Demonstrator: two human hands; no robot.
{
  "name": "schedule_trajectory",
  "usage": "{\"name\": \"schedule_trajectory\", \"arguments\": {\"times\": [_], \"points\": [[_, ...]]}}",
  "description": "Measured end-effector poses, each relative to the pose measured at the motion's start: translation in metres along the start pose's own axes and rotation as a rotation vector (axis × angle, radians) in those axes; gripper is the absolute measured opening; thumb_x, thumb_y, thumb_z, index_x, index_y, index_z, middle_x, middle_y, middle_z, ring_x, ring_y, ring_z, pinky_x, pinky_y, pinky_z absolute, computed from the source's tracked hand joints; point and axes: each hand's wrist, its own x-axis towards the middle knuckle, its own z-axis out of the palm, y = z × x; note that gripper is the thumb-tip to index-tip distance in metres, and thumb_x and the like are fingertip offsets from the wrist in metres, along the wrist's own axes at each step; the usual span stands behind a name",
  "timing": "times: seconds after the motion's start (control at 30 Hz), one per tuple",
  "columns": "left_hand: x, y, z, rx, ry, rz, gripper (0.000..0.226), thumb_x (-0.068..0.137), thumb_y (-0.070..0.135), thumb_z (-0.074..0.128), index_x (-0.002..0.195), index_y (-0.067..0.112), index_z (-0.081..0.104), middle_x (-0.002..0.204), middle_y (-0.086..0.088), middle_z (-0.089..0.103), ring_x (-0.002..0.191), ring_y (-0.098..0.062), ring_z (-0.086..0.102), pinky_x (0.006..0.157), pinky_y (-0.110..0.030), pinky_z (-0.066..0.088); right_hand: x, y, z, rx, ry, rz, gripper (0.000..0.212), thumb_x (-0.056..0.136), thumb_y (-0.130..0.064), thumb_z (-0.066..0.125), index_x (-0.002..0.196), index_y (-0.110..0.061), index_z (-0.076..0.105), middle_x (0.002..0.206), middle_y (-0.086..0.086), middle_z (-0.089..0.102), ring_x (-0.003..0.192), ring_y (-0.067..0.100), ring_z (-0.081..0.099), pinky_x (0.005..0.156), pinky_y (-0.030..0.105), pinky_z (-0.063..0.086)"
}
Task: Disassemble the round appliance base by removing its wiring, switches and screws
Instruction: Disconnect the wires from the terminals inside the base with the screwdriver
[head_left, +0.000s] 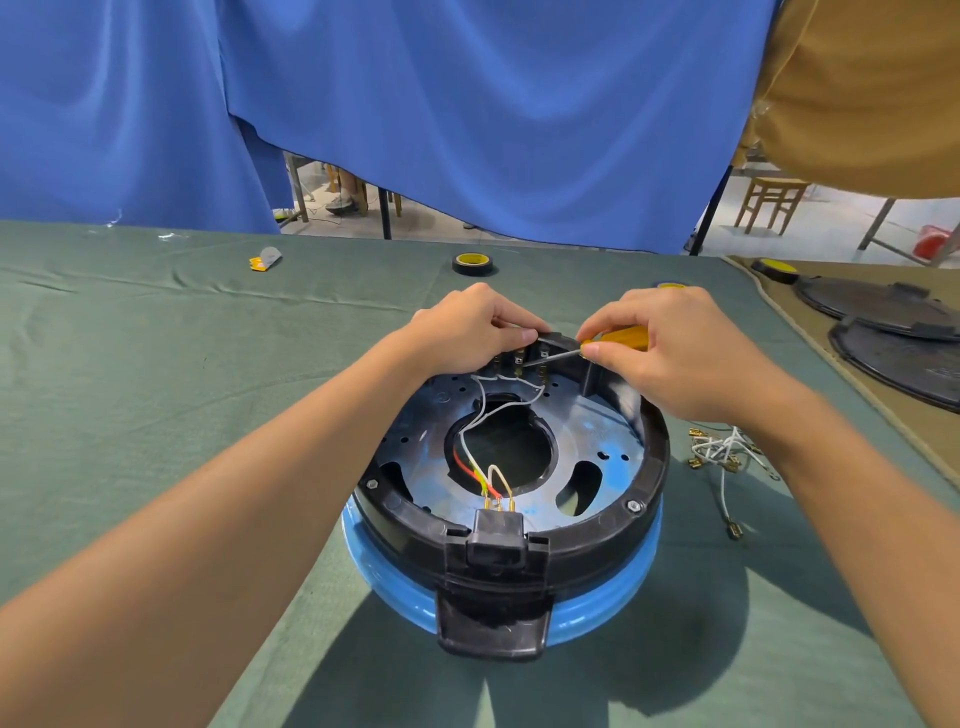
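The round appliance base (511, 525), a black ring on a blue shell, lies open side up on the green cloth. White, red and yellow wires (488, 467) run across its metal plate to a black socket at the near rim. My right hand (675, 353) grips a yellow-handled screwdriver (618, 338); its tip points left into the switch block (540, 353) at the far rim. My left hand (472, 327) grips that far rim beside the switch block, fingers curled over it.
A bundle of removed white wires with brass terminals (722, 457) lies right of the base. A black tape roll (472, 264) and a small yellow packet (264, 258) sit farther back. Black round covers (893, 332) lie at the right on a tan mat. Blue curtain behind.
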Motion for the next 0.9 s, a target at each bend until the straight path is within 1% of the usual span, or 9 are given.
{"name": "schedule_trajectory", "arguments": {"times": [0.07,0.13,0.23,0.33,0.47,0.6,0.7,0.8,0.9], "points": [[-0.001,0.001,-0.001,0.001,0.008,-0.001,0.026,0.099,0.032,0.053,0.120,0.039,0.067,0.078,0.023,0.061,0.055,-0.004,0.042,0.067,-0.030,0.038,0.000,-0.001,-0.001,-0.012,-0.008,-0.009,0.015,0.091,-0.026,0.063,0.098,-0.022,0.075,0.089,-0.001,0.065,0.086,0.015,0.052,0.077,0.023,0.029],[-0.002,0.003,-0.002,0.003,0.003,0.000,0.026,0.099,0.031,0.053,0.120,0.040,0.067,0.092,0.017,0.070,0.062,-0.005,0.048,0.072,-0.034,0.046,0.001,-0.001,-0.002,-0.009,-0.011,0.001,0.013,0.090,-0.025,0.065,0.097,-0.022,0.076,0.087,-0.001,0.066,0.086,0.018,0.054,0.077,0.024,0.031],[-0.003,0.004,-0.001,-0.002,-0.008,-0.008,0.026,0.100,0.030,0.053,0.120,0.039,0.067,0.113,0.011,0.070,0.093,-0.015,0.061,0.092,-0.046,0.050,0.004,0.004,-0.004,0.064,-0.028,0.060,0.008,0.088,-0.025,0.068,0.089,-0.028,0.076,0.081,-0.007,0.066,0.087,0.019,0.054,0.077,0.027,0.038],[-0.002,0.004,-0.001,-0.016,-0.016,-0.014,0.026,0.099,0.028,0.054,0.120,0.036,0.068,0.117,0.012,0.069,0.107,-0.017,0.061,0.098,-0.048,0.047,0.011,0.009,-0.008,0.109,-0.060,0.103,0.007,0.086,-0.026,0.070,0.086,-0.029,0.076,0.081,-0.011,0.070,0.084,0.012,0.058,0.074,0.023,0.042],[-0.002,0.004,-0.001,-0.020,-0.016,-0.019,0.026,0.099,0.028,0.054,0.120,0.036,0.068,0.117,0.010,0.069,0.107,-0.018,0.061,0.098,-0.048,0.047,0.022,0.012,-0.015,0.123,-0.139,0.112,0.007,0.085,-0.026,0.071,0.088,-0.029,0.077,0.085,-0.014,0.071,0.085,0.004,0.062,0.075,0.021,0.047],[-0.003,0.006,-0.002,-0.028,-0.014,-0.012,0.027,0.099,0.026,0.054,0.121,0.034,0.068,0.118,0.009,0.069,0.106,-0.018,0.061,0.098,-0.048,0.047,0.029,0.013,-0.019,0.161,-0.203,0.108,0.005,0.085,-0.024,0.072,0.085,-0.027,0.077,0.062,-0.021,0.066,0.061,-0.009,0.059,0.054,0.009,0.039],[-0.004,0.007,-0.002,-0.031,-0.007,-0.018,0.026,0.099,0.027,0.055,0.121,0.034,0.068,0.115,0.010,0.070,0.097,-0.016,0.060,0.096,-0.048,0.049,0.033,0.015,-0.021,0.249,-0.237,0.129,0.007,0.086,-0.017,0.071,0.087,-0.017,0.077,0.046,-0.017,0.058,0.040,0.005,0.044,0.042,0.012,0.033],[-0.003,0.006,-0.002,-0.023,-0.010,-0.016,0.026,0.099,0.028,0.055,0.121,0.035,0.068,0.115,0.010,0.070,0.092,-0.015,0.059,0.095,-0.045,0.049,0.038,0.016,-0.024,0.292,-0.277,0.154,0.007,0.086,-0.014,0.070,0.089,-0.014,0.077,0.045,-0.012,0.055,0.045,0.012,0.034,0.043,0.023,0.031],[-0.004,0.006,-0.002,-0.030,-0.006,-0.015,0.026,0.099,0.027,0.055,0.121,0.034,0.068,0.117,0.008,0.070,0.091,-0.014,0.060,0.095,-0.043,0.049,0.039,0.016,-0.025,0.307,-0.299,0.161,0.007,0.086,-0.014,0.070,0.087,-0.014,0.077,0.045,-0.010,0.055,0.045,0.012,0.034,0.042,0.023,0.031]]}}
